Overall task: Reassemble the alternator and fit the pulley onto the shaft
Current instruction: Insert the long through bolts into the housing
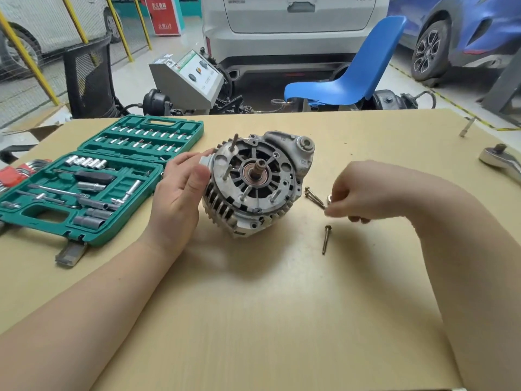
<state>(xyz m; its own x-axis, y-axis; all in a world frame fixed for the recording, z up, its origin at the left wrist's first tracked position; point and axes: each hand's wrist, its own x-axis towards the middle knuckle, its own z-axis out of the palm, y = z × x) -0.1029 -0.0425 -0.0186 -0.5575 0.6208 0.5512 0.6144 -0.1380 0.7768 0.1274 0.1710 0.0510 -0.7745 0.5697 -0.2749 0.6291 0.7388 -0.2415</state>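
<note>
The silver alternator [255, 182] stands on the tan table [267, 306], tilted, its open end facing me with the bare shaft [258, 167] and several studs sticking out. My left hand [180, 190] rests flat against its left side, steadying it. To the right, my right hand [349, 197] pinches the end of a long bolt [314, 196] that lies on the table beside the alternator; a small silver nut or washer shows at the fingertips. Another long bolt [326, 239] lies loose just below. No pulley is in view.
An open green socket set [93, 182] fills the table's left side, red hex keys [15, 173] beyond it. A chrome ratchet handle [499, 162] lies at the right edge, a small bit [466, 127] stands behind. A blue chair [352, 77] and cars are beyond.
</note>
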